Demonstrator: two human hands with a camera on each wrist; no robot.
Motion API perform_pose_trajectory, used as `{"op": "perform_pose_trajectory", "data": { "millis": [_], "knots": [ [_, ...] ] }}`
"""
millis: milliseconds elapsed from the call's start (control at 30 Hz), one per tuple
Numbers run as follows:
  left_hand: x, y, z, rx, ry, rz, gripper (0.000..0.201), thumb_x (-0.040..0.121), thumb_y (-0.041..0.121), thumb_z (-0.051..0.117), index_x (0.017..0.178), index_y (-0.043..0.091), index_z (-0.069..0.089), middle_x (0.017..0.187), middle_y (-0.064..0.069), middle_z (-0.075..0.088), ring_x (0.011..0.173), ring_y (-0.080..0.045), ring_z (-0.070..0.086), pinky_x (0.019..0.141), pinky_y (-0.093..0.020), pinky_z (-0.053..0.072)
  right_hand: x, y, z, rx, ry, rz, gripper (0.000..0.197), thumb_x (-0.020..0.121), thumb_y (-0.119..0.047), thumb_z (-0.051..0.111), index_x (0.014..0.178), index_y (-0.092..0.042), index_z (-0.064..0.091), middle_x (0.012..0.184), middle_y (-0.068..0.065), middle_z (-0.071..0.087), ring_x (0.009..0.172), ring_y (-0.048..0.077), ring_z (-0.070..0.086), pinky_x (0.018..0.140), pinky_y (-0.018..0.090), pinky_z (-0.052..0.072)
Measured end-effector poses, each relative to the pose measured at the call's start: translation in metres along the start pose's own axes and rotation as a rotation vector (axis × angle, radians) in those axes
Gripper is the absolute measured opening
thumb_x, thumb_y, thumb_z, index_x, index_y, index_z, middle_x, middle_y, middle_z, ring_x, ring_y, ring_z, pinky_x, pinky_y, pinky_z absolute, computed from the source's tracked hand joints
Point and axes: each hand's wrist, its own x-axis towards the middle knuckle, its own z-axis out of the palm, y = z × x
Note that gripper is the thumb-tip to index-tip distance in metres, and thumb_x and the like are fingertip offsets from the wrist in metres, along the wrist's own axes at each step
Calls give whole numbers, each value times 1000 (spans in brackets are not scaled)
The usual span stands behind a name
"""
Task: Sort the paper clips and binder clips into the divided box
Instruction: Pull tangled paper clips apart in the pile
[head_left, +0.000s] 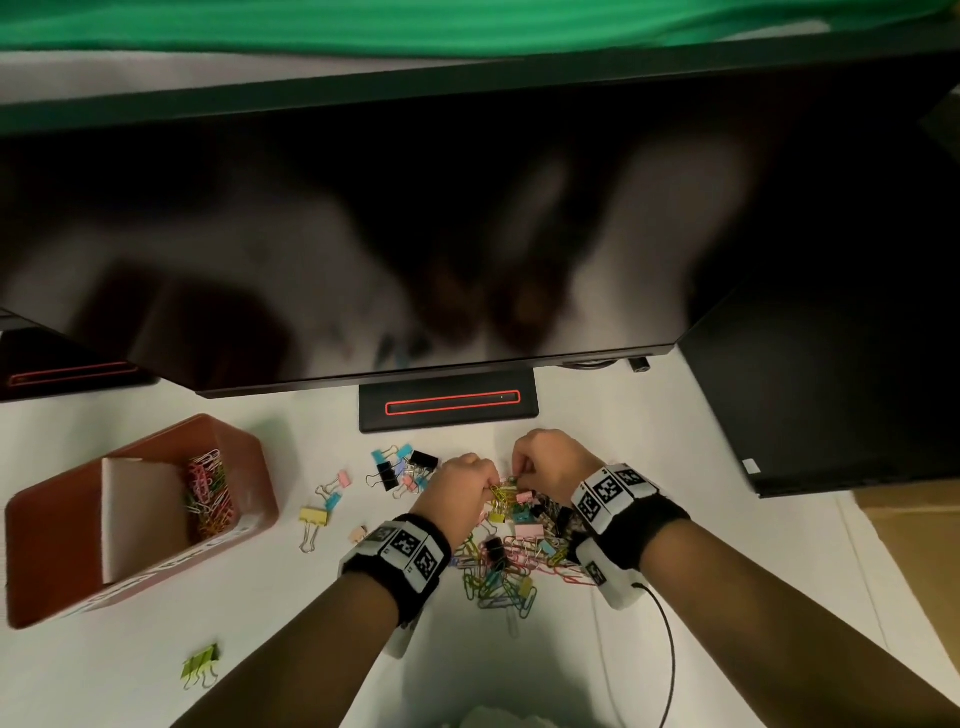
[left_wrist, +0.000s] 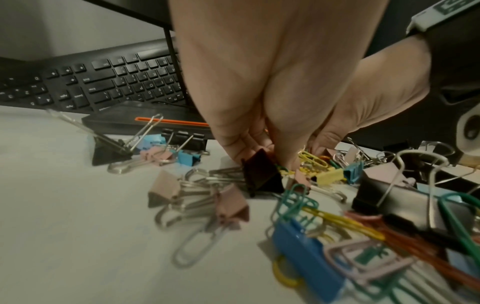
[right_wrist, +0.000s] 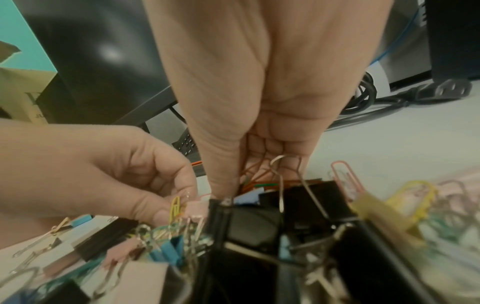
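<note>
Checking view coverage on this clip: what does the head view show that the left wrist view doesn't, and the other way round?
Only the head view shows the divided box, with paper clips in one compartment, and green binder clips lying apart near the front of the table. Only the left wrist view shows the keyboard. Both show the left hand and right hand pinching at the mixed pile, plus the black base with the orange stripe.

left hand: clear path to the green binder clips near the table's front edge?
Probably yes. The green binder clips lie alone on bare table, nothing around them. But the left hand is busy pinching a yellow paper clip in the pile.
</note>
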Motion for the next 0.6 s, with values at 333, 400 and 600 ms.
{"op": "perform_pose_trajectory", "data": {
  "millis": [333, 400, 600],
  "knots": [
    [-18, -6, -16, -187, 115, -35, 9, 91, 11, 53, 94, 10, 61, 90, -3, 58, 81, -15, 54, 74, -26, 46, -19, 6, -6, 162, 135, -69, 16, 85, -13, 63, 101, -15, 66, 100, 4, 69, 90, 16, 64, 84, 27, 52],
    [-28, -8, -31, -240, 178, -36, 6, 89, 11, 55, 89, 12, 62, 82, 3, 55, 72, -10, 52, 65, -18, 43, -24, -3, -9, 186, 184, -123, 15, 85, -13, 64, 99, -16, 66, 99, 3, 69, 87, 12, 63, 83, 24, 52],
    [-70, -37, -92, -378, 370, -113, 6, 85, 11, 62, 83, 17, 61, 77, 1, 64, 72, -14, 61, 68, -25, 49, -30, -64, -27, 198, 300, -327, 13, 85, -19, 65, 99, -17, 66, 89, -3, 65, 78, 7, 58, 74, 16, 46]
  ]
}}
